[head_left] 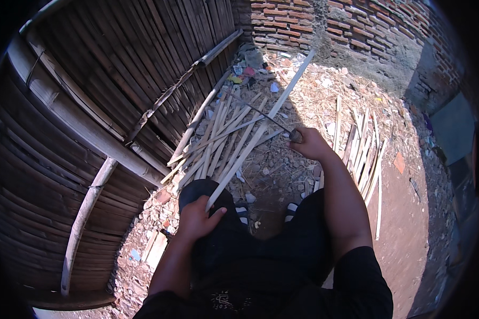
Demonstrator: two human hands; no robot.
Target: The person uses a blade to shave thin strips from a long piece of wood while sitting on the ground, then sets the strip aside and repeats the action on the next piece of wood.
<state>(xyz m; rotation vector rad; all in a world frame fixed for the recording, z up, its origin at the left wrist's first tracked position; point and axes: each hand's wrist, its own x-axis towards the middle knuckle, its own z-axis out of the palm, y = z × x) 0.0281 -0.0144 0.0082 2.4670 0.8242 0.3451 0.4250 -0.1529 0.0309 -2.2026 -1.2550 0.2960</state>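
Hands working a long bamboo strip with a knife.

Left hand (196, 218) grips the near end of the strip (261, 130) over the knee; it runs far and right toward the brick wall (324, 26). Right hand (308, 142) is clenched on the knife (266, 118), blade on the strip. Split slats (218, 141) lie beside the bamboo fence (117, 80).

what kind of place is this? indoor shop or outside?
Outside, probably a backyard or alley work spot for splitting bamboo. A woven bamboo fence meets a rough brick wall, and cut bamboo strips lie on bare, littered dirt. The left hand holds a long bamboo slat; the right hand grips a blade handle.
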